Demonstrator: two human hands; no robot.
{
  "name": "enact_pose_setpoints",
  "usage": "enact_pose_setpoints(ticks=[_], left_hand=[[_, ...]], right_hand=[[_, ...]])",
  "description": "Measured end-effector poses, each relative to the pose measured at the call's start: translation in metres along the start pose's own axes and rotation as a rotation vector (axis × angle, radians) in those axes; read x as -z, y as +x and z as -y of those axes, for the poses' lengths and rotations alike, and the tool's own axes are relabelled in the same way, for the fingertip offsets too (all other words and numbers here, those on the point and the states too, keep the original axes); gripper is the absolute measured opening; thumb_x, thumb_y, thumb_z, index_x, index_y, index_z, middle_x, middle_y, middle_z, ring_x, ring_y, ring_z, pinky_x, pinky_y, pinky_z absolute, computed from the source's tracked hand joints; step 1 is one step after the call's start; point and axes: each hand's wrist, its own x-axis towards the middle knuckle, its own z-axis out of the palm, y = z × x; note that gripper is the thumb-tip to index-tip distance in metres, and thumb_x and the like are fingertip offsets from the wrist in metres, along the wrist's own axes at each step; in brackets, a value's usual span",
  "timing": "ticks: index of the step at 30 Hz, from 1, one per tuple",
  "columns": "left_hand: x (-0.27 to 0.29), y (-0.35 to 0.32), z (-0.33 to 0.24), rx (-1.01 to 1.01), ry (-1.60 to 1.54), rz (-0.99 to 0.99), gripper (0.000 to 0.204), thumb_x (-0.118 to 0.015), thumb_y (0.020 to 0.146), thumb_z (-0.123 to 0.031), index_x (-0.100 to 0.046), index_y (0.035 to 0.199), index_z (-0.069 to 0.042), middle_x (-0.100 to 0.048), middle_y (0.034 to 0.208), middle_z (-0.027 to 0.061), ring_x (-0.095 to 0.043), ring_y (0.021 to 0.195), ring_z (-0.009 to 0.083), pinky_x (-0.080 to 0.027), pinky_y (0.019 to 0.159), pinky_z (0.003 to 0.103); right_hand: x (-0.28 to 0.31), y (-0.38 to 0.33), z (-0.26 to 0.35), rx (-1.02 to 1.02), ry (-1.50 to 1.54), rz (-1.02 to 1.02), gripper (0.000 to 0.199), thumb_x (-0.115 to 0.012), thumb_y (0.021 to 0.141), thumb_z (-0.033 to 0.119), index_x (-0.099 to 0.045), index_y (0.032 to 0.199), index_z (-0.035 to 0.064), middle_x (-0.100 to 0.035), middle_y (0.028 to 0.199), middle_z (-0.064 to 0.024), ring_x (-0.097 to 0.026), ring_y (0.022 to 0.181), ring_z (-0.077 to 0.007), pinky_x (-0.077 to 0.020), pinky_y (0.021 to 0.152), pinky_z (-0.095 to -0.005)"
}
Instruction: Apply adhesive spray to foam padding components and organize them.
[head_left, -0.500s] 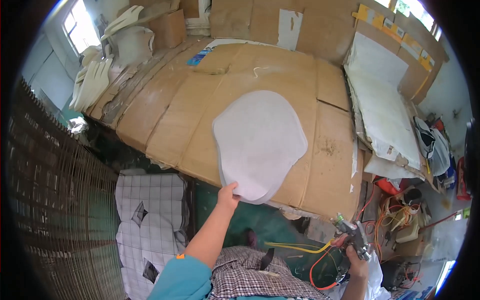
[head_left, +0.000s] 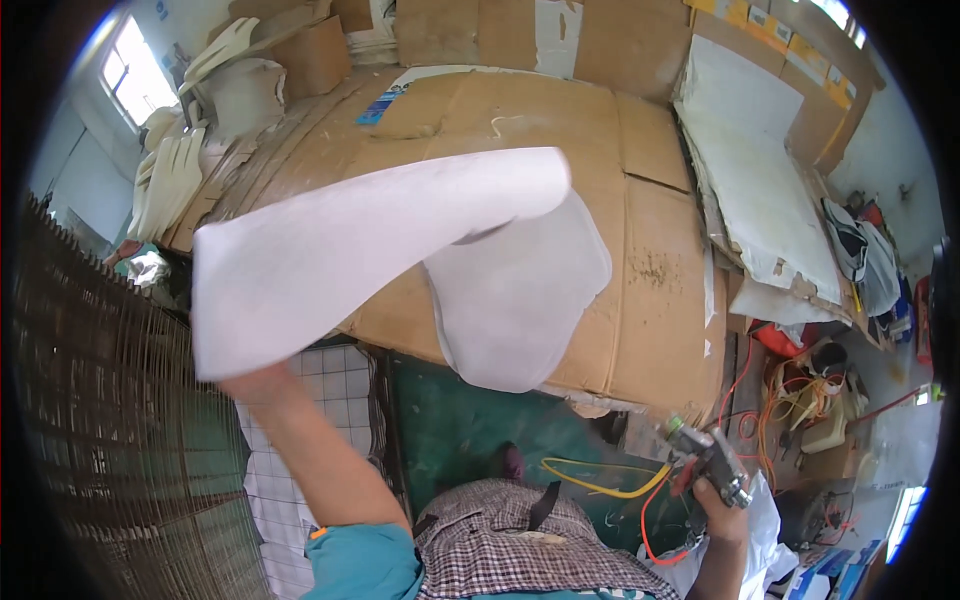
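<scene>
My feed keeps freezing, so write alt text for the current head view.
The left hand holds up a curved pale sheet, partly hiding another pale piece on a cardboard-covered table. The right hand grips a metallic gun-shaped tool.

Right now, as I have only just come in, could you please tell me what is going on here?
A person's left hand holds a curved pale sheet up at one end, its fingers hidden behind it. The far end overlaps our view of another pale piece lying on the cardboard-covered table; whether the two touch is unclear. The right hand grips a metal spray gun, off to the side of the table's near edge.
</scene>
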Motion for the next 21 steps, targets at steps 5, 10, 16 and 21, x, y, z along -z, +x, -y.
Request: enact_pose_setpoints(ticks=[5, 10, 16, 21], left_hand=[[0.059, -0.002, -0.051, -0.726, 1.174, 0.143, 0.030, -0.057, 0.082, -0.019, -0.059, 0.104, 0.001, -0.063, 0.100, 0.0120, -0.062, 0.089, 0.0221, -0.049, 0.075, 0.033], [0.090, -0.009, -0.070, -0.617, 1.152, 0.187, 0.036, -0.057, 0.082, -0.021, -0.054, 0.109, 0.002, -0.061, 0.101, 0.0134, -0.062, 0.085, 0.0236, -0.051, 0.073, 0.032], [0.097, -0.025, -0.078, -0.115, 0.459, 0.055, 0.033, -0.050, 0.085, -0.019, -0.052, 0.111, 0.000, -0.059, 0.098, 0.0112, -0.061, 0.080, 0.0206, -0.055, 0.065, 0.031], [0.102, -0.032, -0.084, -0.212, 0.682, -0.048, 0.034, -0.055, 0.083, -0.018, -0.052, 0.112, 0.000, -0.058, 0.100, 0.0122, -0.061, 0.083, 0.0217, -0.054, 0.068, 0.031]], right_hand=[[0.005, -0.003, 0.009, 0.038, -0.012, -0.272, 0.051, -0.063, 0.077, 0.015, -0.043, 0.120, -0.0023, -0.057, 0.079, -0.0084, -0.057, 0.067, -0.0171, -0.0484, 0.064, -0.0301], [0.007, -0.024, 0.022, -0.043, -0.071, -0.035, 0.053, -0.066, 0.074, 0.012, -0.044, 0.119, -0.0036, -0.058, 0.078, -0.0103, -0.058, 0.067, -0.0180, -0.0484, 0.064, -0.0312], [-0.017, -0.014, 0.015, 0.094, -0.028, -0.202, 0.047, -0.065, 0.075, 0.018, -0.048, 0.113, -0.0045, -0.058, 0.075, -0.0102, -0.058, 0.066, -0.0181, -0.0474, 0.064, -0.0308], [0.001, -0.028, 0.022, 0.008, -0.146, -0.314, 0.040, -0.066, 0.075, 0.018, -0.051, 0.105, -0.0031, -0.059, 0.075, -0.0089, -0.058, 0.066, -0.0164, -0.0474, 0.064, -0.0293]])
